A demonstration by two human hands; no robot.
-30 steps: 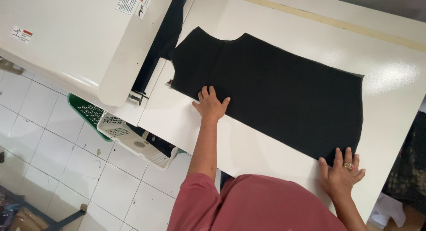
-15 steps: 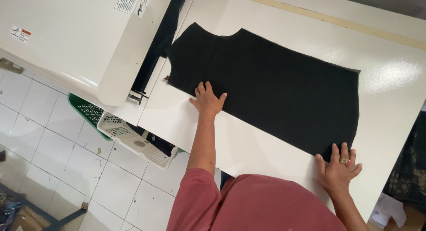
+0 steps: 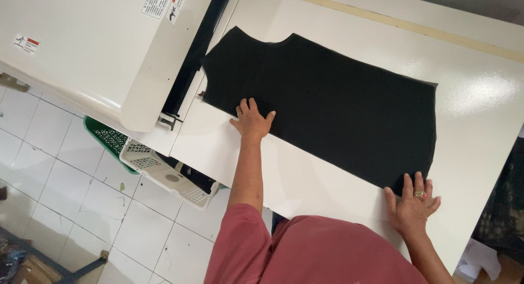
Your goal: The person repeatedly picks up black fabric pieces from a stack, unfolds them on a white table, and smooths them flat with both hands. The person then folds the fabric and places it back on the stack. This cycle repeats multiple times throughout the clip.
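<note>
Black fabric panel (image 3: 327, 104) has slid toward the pale machine (image 3: 98, 49) since a second ago. Left hand (image 3: 252, 120) and right hand (image 3: 410, 205) both flat, fingers spread, pressing its near edge, gripping nothing; feeding appears under way.

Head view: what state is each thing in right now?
Black cut fabric panel: spread flat on the white table, one end at the machine's slot.
Left hand: open, palm pressing the panel's edge.
Right hand: open, fingertips on the panel's corner.
White plastic basket: on the floor, partly under the table.
</note>
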